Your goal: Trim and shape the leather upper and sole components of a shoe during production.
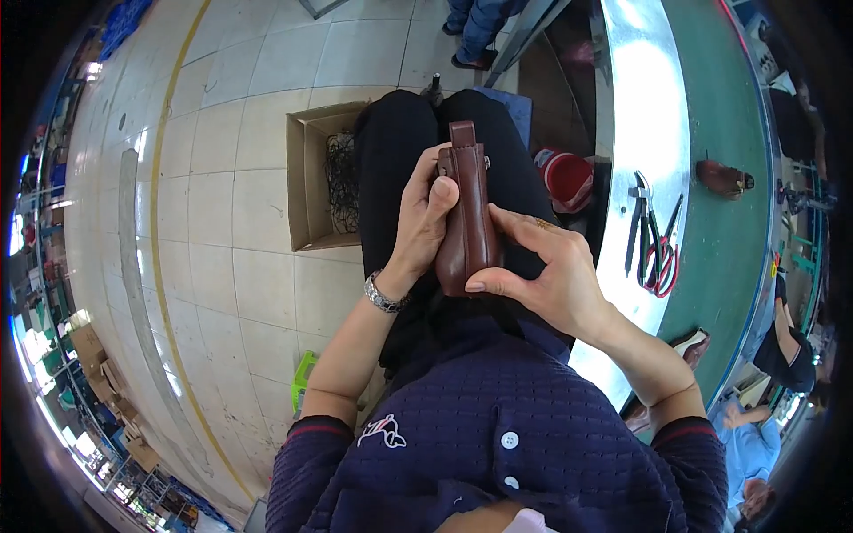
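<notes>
Navy sweater point(498, 435) fills the foreground; above the lap, both hands grip a brown shoe point(466, 222): left hand point(425, 218) wrapped around its side, thumb pressed on top, right hand point(542, 266) cupping the other side. Pliers point(653, 235) lie nearby on a green belt point(720, 115).

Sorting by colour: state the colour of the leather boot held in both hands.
Dark reddish-brown leather boot, clearest in the head view.
</notes>
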### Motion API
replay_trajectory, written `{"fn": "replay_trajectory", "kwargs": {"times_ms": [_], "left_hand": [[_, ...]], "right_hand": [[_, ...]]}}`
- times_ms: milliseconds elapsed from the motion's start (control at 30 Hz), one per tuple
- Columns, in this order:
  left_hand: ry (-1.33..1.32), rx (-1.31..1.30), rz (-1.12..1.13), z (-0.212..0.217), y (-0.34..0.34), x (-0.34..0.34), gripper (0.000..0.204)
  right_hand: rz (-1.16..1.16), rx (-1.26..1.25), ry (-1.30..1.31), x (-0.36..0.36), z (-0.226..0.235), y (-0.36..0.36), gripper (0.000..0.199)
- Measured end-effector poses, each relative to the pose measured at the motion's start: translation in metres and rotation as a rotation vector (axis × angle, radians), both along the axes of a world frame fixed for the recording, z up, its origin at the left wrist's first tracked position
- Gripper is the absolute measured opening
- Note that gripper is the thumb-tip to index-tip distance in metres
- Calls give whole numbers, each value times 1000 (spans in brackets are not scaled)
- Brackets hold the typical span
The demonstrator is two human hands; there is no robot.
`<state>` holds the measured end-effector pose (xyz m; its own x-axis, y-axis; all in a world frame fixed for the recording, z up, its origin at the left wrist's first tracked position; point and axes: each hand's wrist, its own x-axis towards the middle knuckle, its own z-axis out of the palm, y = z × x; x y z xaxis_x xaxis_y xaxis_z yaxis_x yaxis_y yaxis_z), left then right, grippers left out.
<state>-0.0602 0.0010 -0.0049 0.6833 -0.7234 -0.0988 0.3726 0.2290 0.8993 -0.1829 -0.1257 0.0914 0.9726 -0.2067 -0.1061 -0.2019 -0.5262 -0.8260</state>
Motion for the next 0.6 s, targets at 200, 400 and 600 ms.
{"fn": "replay_trajectory", "kwargs": {"times_ms": [200, 400, 600], "left_hand": [[-25, -114, -67, -4, -1, 5, 91], [-54, -13, -127, -5, -5, 6, 104], [-28, -31, -155, -46, 5, 0, 102]], "right_hand": [[-30, 77, 4, 0, 4, -3, 72], [-28, 165, 96, 5, 12, -13, 70], [-37, 126, 43, 12, 7, -20, 64]]}}
